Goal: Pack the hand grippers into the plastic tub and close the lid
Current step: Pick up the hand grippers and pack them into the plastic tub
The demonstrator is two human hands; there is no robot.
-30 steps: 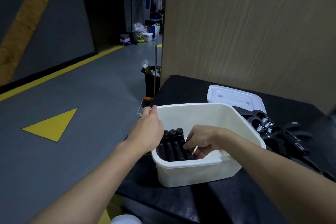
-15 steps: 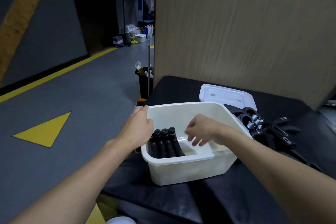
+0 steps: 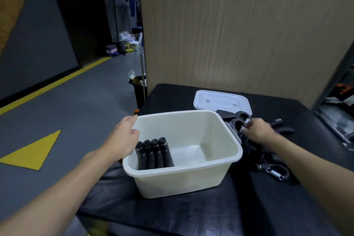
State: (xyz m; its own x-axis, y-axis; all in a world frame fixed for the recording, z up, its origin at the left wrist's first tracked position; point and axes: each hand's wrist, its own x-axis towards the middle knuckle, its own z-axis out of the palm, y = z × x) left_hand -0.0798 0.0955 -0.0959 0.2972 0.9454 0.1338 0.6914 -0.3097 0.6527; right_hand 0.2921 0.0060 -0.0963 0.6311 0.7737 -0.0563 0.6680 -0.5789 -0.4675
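Observation:
A white plastic tub (image 3: 178, 182) stands on a black padded table (image 3: 191, 212). Inside it, against the left wall, several black hand gripper handles (image 3: 154, 153) lie side by side. My left hand (image 3: 122, 138) grips the tub's left rim. My right hand (image 3: 257, 131) is outside the tub on its right, fingers down on a heap of black hand grippers (image 3: 237, 120) with metal springs; whether it has closed on one I cannot tell. The white lid (image 3: 222, 101) lies flat behind the tub.
More grippers with a coil spring (image 3: 275, 171) lie at the right of the tub. A wood-panel wall (image 3: 239, 40) rises behind the table. A black bin (image 3: 138, 90) stands at the table's far left corner, on a grey floor with yellow markings.
My right hand has come up out of the tub and moved right onto the heap of grippers. The left hand has stayed on the tub's rim.

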